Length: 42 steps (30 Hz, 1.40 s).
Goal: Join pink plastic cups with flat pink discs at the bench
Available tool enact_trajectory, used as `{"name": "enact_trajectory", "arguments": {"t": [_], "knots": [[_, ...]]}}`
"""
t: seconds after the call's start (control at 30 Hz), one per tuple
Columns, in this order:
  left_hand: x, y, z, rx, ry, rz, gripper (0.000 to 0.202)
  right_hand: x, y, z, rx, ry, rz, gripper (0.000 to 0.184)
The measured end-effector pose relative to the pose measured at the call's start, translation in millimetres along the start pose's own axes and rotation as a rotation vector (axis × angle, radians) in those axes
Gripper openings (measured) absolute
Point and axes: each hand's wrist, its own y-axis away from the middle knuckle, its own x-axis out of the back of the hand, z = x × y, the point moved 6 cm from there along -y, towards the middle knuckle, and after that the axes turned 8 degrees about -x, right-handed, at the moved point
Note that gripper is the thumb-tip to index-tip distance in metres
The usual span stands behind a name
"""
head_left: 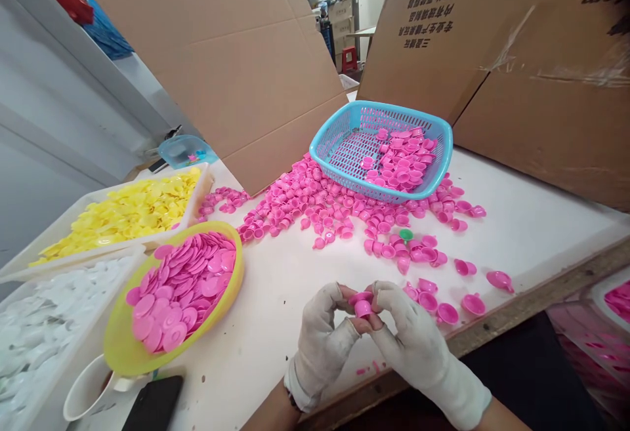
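Observation:
My left hand (322, 336) and my right hand (408, 332) wear white gloves with bare fingertips. They meet near the table's front edge, both closed on one small pink plastic toy cup (363, 308). A flat pink rim or disc tops the cup; whether it is a separate piece I cannot tell. Beside my right hand lie several loose pink cups (447, 313). Farther back, a large heap of pink cups (290, 198) spreads around a blue basket (339, 182), which holds more of them. To the left, a yellow bowl (235, 273) is full of pink discs (189, 287).
Trays of yellow pieces (132, 211) and white pieces (54, 326) line the left side. A white mug (81, 388) and a dark phone (153, 405) are at the front left. Cardboard (236, 57) and a large carton (531, 90) stand behind. One green piece (406, 235) lies among the cups.

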Motion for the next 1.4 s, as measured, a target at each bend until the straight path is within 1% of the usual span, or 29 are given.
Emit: {"name": "enact_trajectory", "arguments": {"t": [0.17,0.27,0.37,0.5,0.57,0.6,0.67,0.7,0.77,0.8,0.83,0.87,0.9,0.93,0.97,1.0,1.03,1.1,1.13,1.17,1.2,1.27,1.33,1.4], "knots": [[-1.5,4,9,-0.077,0.027,-0.007,0.017,6,6,-7,0.079,0.037,0.053,0.029],[-2.0,5,11,-0.079,0.019,-0.025,0.019,8,7,-7,0.055,0.062,0.05,0.033],[-1.2,5,13,-0.089,-0.006,-0.036,0.018,5,5,-10,0.026,0.026,-0.033,0.03],[1.2,6,16,-0.148,-0.104,-0.017,0.018,-2,2,-9,-0.049,-0.027,-0.134,0.018],[1.3,6,13,-0.129,-0.125,-0.01,0.018,-5,1,-6,-0.067,-0.005,-0.153,0.017],[0.8,5,10,-0.102,-0.1,-0.011,0.021,-5,0,-6,-0.057,0.012,-0.145,0.018],[-1.5,3,1,-0.008,0.035,-0.025,0.037,-2,-4,-6,-0.002,0.053,-0.088,0.021],[-4.2,3,-5,0.065,0.139,-0.049,0.047,0,-6,-8,0.043,0.078,-0.051,0.023],[-13.7,4,-19,0.278,0.387,-0.138,0.064,2,-8,-13,0.159,0.132,-0.014,0.025],[-18.8,6,-24,0.389,0.495,-0.188,0.066,2,-8,-15,0.214,0.154,-0.026,0.025],[-22.4,8,-27,0.477,0.574,-0.224,0.063,1,-7,-16,0.257,0.169,-0.057,0.026],[-23.9,8,-28,0.53,0.622,-0.238,0.056,0,-5,-16,0.287,0.176,-0.094,0.027],[-22.9,7,-27,0.539,0.635,-0.224,0.047,-1,-2,-15,0.301,0.174,-0.122,0.03],[-19.9,4,-25,0.508,0.613,-0.191,0.04,0,2,-12,0.293,0.162,-0.134,0.035],[-15.7,1,-22,0.456,0.567,-0.149,0.035,1,5,-8,0.252,0.141,-0.133,0.04],[-11.5,-2,-19,0.403,0.505,-0.108,0.032,3,7,-1,0.171,0.11,-0.128,0.045],[-7.6,-4,-15,0.352,0.436,-0.07,0.031,4,9,7,0.057,0.066,-0.137,0.048],[-2.5,-5,-10,0.265,0.301,-0.022,0.029,3,13,22,-0.177,-0.038,-0.197,0.046],[-1.8,-4,-8,0.234,0.255,-0.018,0.028,1,14,25,-0.244,-0.075,-0.233,0.042],[-2.3,-2,-7,0.204,0.229,-0.027,0.028,0,14,26,-0.263,-0.094,-0.256,0.035],[-3.2,0,-6,0.171,0.213,-0.043,0.03,1,12,23,-0.239,-0.094,-0.259,0.028],[-4.8,3,-2,0.096,0.18,-0.082,0.031,5,7,14,-0.125,-0.056,-0.204,0.021],[-4.4,6,6,-0.017,0.113,-0.108,0.026,11,6,5,-0.02,-0.021,-0.139,0.027],[-3.2,8,19,-0.176,0.008,-0.128,0.024,14,8,-2,0.055,0.003,-0.107,0.036]]}}
